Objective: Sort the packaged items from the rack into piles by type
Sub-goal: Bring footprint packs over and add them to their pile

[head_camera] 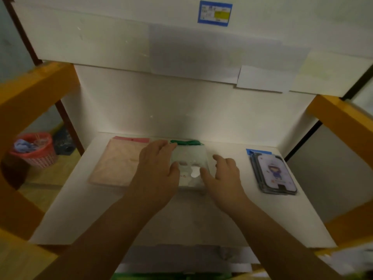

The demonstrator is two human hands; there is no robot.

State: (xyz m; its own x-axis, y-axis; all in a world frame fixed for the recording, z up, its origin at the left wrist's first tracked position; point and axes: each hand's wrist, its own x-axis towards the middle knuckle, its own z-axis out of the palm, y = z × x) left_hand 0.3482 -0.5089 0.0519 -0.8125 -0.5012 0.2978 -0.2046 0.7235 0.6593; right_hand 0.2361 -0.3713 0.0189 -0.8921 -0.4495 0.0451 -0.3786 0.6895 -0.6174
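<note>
Three piles of flat packaged items lie on the white shelf [84, 209]. A pink-topped pile [117, 164] is at the left, a green-topped clear pile [190, 158] in the middle, and a blue-topped pile of phone cases [274, 172] at the right. My left hand [156, 168] lies with fingers spread on the left edge of the green-topped pile, partly over the pink one. At that pile's right edge my right hand [224, 172] touches it with relaxed fingers.
Orange rack beams [30, 91] frame the shelf on both sides. A white board [181, 110] backs it, with a blue label [215, 14] on the panel above. A red basket [33, 150] stands on the floor at the left.
</note>
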